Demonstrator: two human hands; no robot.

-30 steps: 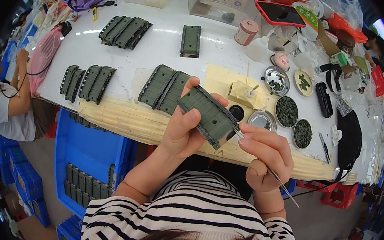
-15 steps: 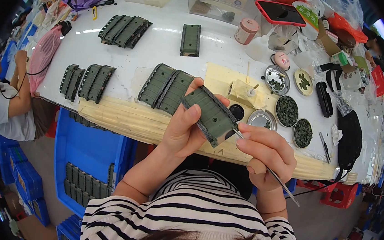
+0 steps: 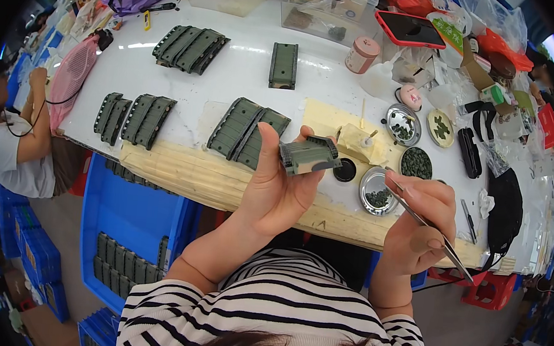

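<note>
Above the table (image 3: 232, 80), the left hand (image 3: 278, 196), half open, holds 1 green camouflage piece (image 3: 308, 157). Near a metal dish (image 3: 370, 181), the right hand (image 3: 420, 228) pinches silver tweezers (image 3: 458, 260).

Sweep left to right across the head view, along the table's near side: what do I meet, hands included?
Pink mesh item, two small green sets, left hand, held green piece, black round lid, metal dish of green bits, right hand, black cloth item.

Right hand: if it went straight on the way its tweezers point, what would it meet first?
The right hand would likely meet the round silver dish of small dark-green pieces first; depth is unclear.
</note>
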